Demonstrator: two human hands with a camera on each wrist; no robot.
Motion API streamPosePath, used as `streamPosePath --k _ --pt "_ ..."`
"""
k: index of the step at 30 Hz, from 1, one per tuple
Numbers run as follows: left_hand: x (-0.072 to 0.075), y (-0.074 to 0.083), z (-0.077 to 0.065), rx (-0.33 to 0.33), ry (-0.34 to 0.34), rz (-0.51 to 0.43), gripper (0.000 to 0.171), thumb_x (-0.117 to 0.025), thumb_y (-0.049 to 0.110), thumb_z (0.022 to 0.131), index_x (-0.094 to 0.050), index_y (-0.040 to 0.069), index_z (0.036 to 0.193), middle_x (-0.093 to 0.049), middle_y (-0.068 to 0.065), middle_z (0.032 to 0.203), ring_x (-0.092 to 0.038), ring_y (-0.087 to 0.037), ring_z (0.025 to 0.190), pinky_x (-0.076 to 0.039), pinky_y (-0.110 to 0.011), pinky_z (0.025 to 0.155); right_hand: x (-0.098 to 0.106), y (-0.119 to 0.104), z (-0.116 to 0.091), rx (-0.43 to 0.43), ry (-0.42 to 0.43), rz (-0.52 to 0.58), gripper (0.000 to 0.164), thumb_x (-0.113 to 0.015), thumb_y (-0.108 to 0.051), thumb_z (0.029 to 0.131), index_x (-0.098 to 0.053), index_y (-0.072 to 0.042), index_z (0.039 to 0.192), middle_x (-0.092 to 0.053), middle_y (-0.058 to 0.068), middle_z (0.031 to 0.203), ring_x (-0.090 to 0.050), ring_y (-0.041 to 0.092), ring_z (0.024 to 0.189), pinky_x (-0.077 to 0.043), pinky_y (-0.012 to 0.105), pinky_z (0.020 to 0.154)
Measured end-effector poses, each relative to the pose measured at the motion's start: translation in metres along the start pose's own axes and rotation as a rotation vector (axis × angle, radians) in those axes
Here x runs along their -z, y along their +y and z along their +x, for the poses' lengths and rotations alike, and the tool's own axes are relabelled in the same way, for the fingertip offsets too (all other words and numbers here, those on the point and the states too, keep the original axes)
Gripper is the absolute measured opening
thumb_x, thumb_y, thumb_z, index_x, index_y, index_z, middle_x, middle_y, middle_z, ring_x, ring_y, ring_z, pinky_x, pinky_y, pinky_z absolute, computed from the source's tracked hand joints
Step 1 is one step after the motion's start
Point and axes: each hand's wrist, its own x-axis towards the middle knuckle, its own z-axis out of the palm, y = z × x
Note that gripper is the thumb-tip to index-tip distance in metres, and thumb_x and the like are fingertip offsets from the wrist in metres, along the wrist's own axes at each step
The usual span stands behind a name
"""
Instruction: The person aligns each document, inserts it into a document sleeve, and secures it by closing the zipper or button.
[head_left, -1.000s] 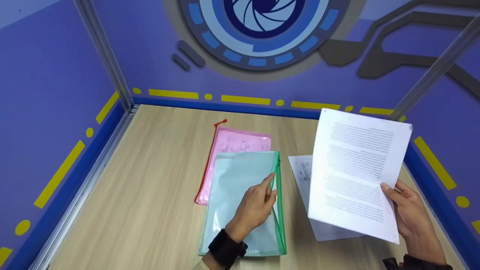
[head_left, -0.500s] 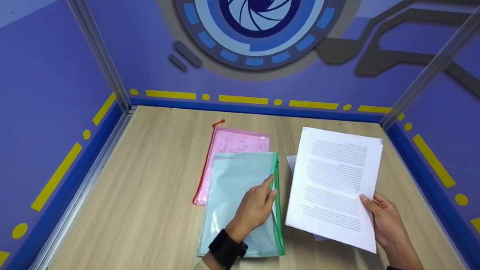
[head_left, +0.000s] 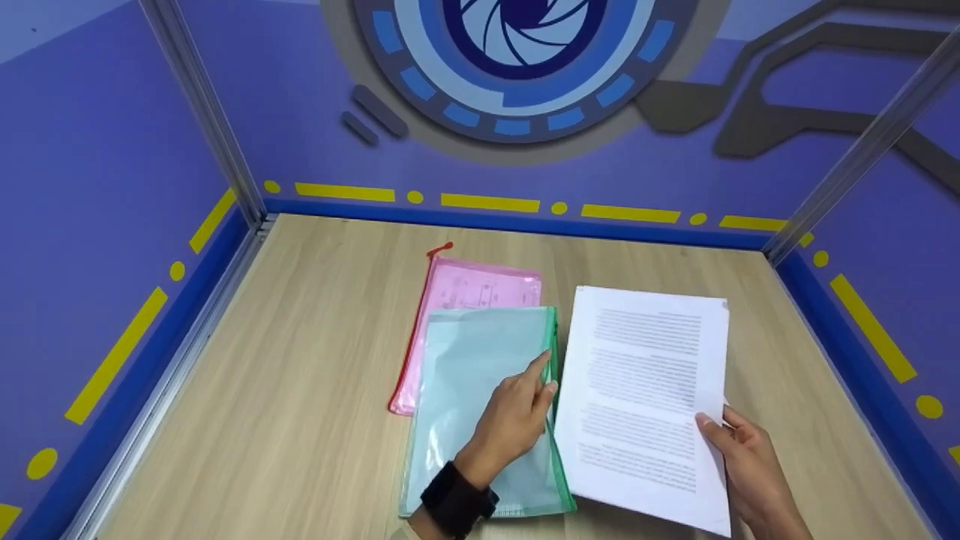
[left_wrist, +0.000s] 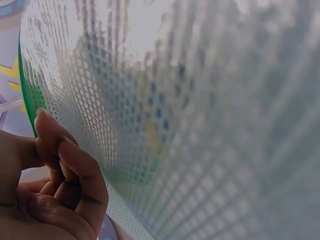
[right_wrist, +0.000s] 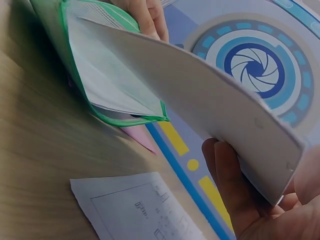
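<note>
A clear zip pouch with a green edge point(head_left: 480, 420) lies on the table, and its mouth gapes to the right. My left hand point(head_left: 514, 420) pinches the pouch's upper layer at that edge; in the left wrist view its fingers point(left_wrist: 82, 175) are curled beside the mesh plastic. My right hand point(head_left: 754, 465) holds a printed paper stack point(head_left: 645, 405), thumb on top and fingers beneath. In the right wrist view, the stack's far edge reaches the open mouth. White paper point(right_wrist: 107, 85) appears inside the pouch.
A pink zip pouch point(head_left: 487, 281) with a red zip lies partly under the green-edged one. A sheet with a line drawing point(right_wrist: 150, 205) lies on the wooden table point(head_left: 315, 337), hidden by the stack in the head view. Blue panels point(head_left: 480, 161) enclose the table's back and sides.
My right hand has brought the paper stack left and down to the pouch's green edge, covering the drawing sheet. My left hand has stayed at the pouch's edge.
</note>
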Motion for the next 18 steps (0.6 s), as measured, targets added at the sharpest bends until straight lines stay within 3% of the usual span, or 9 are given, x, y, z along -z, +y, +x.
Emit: streamPosePath --k 6,18 --pt "-0.002 0.000 0.000 -0.005 0.008 -0.006 0.049 -0.054 0.014 0.112 -0.044 -0.001 0.158 -0.051 0.010 0.071 -0.052 0.003 0.056 -0.046 -0.021 0.061 -0.007 0.001 -0.005 0.034 -0.004 -0.037 0.045 -0.055 -0.005 0.110 -0.046 0.014 0.149 -0.076 0.017 0.105 -0.077 0.025 0.086 -0.062 0.034 0.070" --pt "-0.001 -0.001 -0.003 0.009 0.022 -0.066 0.050 -0.053 0.015 0.113 -0.041 0.001 0.159 -0.052 0.007 0.077 -0.057 0.002 0.057 -0.051 -0.020 0.059 0.003 -0.005 -0.007 0.140 -0.114 -0.241 0.039 -0.053 0.000 0.110 -0.051 0.017 0.145 -0.070 0.025 0.124 -0.075 0.024 0.090 -0.061 0.033 0.071"
